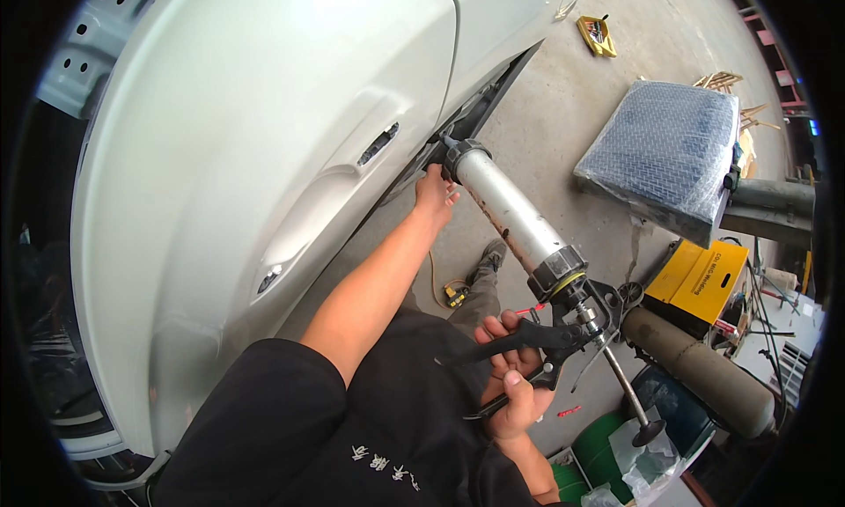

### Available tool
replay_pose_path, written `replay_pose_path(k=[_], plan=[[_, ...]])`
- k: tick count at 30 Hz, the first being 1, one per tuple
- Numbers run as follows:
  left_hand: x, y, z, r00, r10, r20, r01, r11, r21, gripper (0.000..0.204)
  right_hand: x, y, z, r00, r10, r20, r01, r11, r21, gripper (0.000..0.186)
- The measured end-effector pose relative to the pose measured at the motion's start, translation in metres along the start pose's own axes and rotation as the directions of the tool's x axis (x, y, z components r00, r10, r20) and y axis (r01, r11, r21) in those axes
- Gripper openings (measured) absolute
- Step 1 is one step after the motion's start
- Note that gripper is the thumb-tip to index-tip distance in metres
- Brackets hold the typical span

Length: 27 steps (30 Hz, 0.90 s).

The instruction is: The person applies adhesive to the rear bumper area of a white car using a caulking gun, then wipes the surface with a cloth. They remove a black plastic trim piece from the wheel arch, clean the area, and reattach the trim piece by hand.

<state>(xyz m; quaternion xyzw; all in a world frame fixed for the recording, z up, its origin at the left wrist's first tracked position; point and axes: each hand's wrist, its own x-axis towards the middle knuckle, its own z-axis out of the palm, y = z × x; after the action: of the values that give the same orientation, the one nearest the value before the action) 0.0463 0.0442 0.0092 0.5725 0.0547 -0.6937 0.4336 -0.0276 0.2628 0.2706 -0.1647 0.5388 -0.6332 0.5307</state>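
A caulking gun (515, 209) with a silver barrel and black end caps slants across the view from upper left to lower right. My right hand (515, 379) is wrapped round its black handle and trigger, with the plunger rod sticking out behind. At the front cap, my left hand (434, 196) has its fingers curled against the nozzle end; the cap partly hides them. The grey nozzle tip (449, 141) points at the dark edge beside a white car door (229, 155). That door has a handle recess (326, 208) with no handle fitted.
A plastic-wrapped, quilted-looking block (660, 150) stands at right. Beyond my right hand are a yellow box-shaped machine (700, 280), a gas cylinder (700, 371) and green drums (607, 441). A yellow tray (597, 35) lies on the concrete floor; a yellow-black tool (455, 294) lies near my shoe.
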Motion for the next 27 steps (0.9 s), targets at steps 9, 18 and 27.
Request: replay_pose_path(k=[9,18,27], plan=[[0.005,0.0,-0.007,0.998,-0.042,0.038,0.042,0.999,0.006,0.022,-0.021,-0.029,-0.009,0.999,0.019,-0.037,-0.019,1.0,-0.002,0.074],[0.016,0.002,-0.015,0.992,-0.081,0.093,0.078,0.996,0.039,0.028,0.0,-0.043,-0.108,0.95,-0.189,-0.25,0.227,0.965,0.131,0.067],[0.004,0.013,-0.009,0.998,0.008,0.067,-0.013,0.997,0.073,0.029,0.157,0.009,-0.308,0.848,-0.014,-0.531,0.062,0.995,0.074,0.025]])
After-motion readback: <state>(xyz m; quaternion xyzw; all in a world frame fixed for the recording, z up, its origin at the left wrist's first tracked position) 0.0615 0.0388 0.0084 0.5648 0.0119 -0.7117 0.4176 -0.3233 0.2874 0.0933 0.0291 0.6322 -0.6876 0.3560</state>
